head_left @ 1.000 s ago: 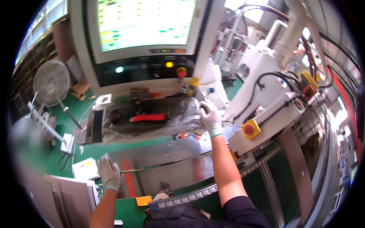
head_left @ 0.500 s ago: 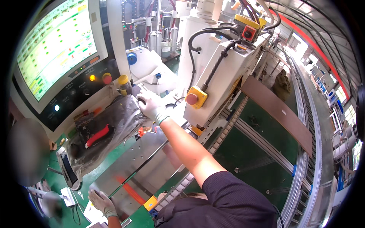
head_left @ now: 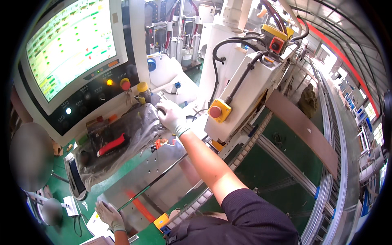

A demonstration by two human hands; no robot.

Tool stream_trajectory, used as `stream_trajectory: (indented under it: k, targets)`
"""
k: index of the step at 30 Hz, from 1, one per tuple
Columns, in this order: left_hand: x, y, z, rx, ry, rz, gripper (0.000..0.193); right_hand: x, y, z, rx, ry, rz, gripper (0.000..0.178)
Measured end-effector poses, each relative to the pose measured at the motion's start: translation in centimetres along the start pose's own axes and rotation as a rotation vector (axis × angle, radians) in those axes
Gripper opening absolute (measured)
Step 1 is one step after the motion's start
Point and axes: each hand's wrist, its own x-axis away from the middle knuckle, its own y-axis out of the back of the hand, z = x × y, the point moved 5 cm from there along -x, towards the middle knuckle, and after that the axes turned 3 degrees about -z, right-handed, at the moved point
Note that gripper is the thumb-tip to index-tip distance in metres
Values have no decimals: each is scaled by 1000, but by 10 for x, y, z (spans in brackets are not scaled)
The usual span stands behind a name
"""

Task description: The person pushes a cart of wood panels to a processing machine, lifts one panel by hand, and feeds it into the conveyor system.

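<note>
My right hand (head_left: 170,115), in a pale glove, is at the right corner of a plastic-covered tray (head_left: 141,122) below a control console. Its fingers are bent, and what they hold, if anything, is hidden. Just beyond it stands a jar with a yellow lid (head_left: 143,93). A red-handled tool (head_left: 112,144) lies on the tray. At the lower left, my gloved left hand (head_left: 109,215) rests with its fingers outstretched by the near end of a flat metal panel (head_left: 134,185). A thin dark rod (head_left: 161,175) runs across that panel.
The console (head_left: 94,100) has a lit screen, lamps and a red knob. To the right, a white machine housing (head_left: 241,85) carries a red button on a yellow box (head_left: 219,110). A cable chain (head_left: 255,130), a brown board (head_left: 304,130) and metal rails (head_left: 326,118) lie beyond.
The whole view has shifted slightly, so the console and machine sit farther right and the upper scene lower. Both hands keep nearly the same places against the tray and panel.
</note>
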Motion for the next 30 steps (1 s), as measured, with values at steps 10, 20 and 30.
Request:
stream_trajectory:
  k: [10, 20, 30]
  targets:
    - [0, -2, 3, 16, -27, -28, 54, 0, 1, 0, -9, -6, 11, 24]
    - [4, -7, 9, 4, -107, -97, 50, 2, -17, 1, -24, 77, -47, 33]
    - [4, 19, -10, 93, 19, -71, 57, 2, -9, -14, 31, -19, 49, 32]
